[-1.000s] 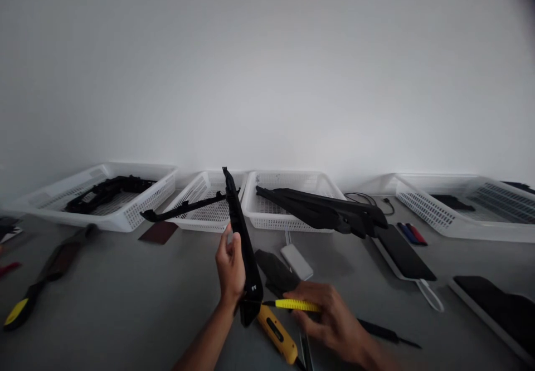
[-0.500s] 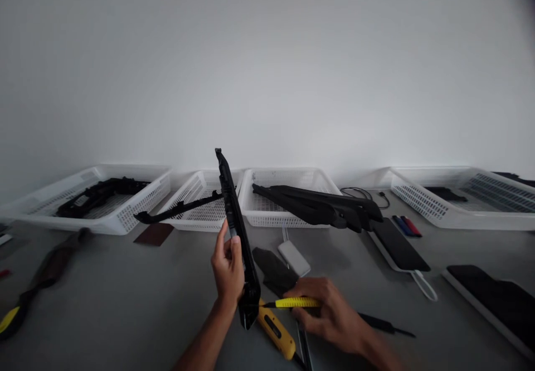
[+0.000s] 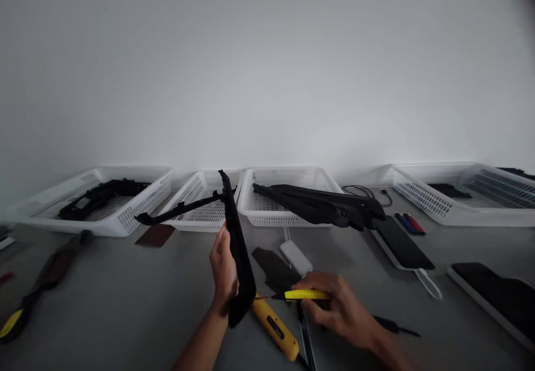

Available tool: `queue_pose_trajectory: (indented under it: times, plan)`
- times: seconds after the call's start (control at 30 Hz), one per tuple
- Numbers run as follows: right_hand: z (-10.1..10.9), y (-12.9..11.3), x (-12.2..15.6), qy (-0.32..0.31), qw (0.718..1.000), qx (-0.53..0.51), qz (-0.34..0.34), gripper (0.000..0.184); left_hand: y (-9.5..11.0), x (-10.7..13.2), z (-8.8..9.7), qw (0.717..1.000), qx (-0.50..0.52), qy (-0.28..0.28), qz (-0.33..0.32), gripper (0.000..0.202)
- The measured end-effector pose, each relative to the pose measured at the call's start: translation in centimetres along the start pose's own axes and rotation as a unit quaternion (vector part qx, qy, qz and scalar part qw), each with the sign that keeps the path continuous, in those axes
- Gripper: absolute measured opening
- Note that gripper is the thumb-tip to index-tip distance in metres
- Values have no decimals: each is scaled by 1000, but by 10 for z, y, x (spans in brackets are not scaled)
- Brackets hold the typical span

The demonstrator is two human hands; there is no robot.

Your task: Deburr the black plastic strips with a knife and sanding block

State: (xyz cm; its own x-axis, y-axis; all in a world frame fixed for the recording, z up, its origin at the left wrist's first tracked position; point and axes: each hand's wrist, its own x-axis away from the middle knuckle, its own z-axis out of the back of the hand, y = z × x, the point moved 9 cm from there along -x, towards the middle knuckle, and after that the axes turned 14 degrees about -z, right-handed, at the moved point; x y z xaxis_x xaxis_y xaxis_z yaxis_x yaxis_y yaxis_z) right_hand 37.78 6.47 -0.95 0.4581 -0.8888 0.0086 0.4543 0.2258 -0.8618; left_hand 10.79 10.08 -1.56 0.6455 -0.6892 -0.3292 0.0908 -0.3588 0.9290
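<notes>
My left hand [image 3: 223, 271] is closed around a long, narrow black plastic trim piece [image 3: 240, 259], held upright and slightly tilted above the table. Its smooth dark side faces me and hides some of my fingers. In my right hand [image 3: 334, 307] is a yellow tool with a ribbed handle [image 3: 307, 294], pinched between thumb and fingers. The tool's thin dark tip points left towards the lower end of the trim piece; whether it touches cannot be told. Below the two hands lies a yellow corded tool [image 3: 276, 329].
White baskets [image 3: 125, 220] line the wall, some holding black parts. Several black trim pieces [image 3: 317, 204] rest over one basket, and a thin black strip [image 3: 179, 209] over another. A dark cloth [image 3: 273, 268], white power bank [image 3: 296, 257], brown sandpaper [image 3: 155, 235] and black pads [image 3: 403, 243] lie around.
My left hand has turned the trim piece so its smooth side shows instead of its ribbed inside, and its top has dropped. My right hand with the yellow tool has moved slightly right.
</notes>
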Motion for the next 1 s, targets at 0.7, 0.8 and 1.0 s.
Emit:
queue_pose_trajectory:
  times: [0.7,0.8,1.0]
  plan:
    - [9,0,-1,19,999,26,-10,24,-4,10,-18,994,12,-107,-11,38]
    - [11,0,-2,26,999,24,-22,27,-3,12,-20,992,8,-124,-11,41]
    - [13,2,-3,26,999,14,-29,27,-4,15,-26,988,20,-151,-5,43]
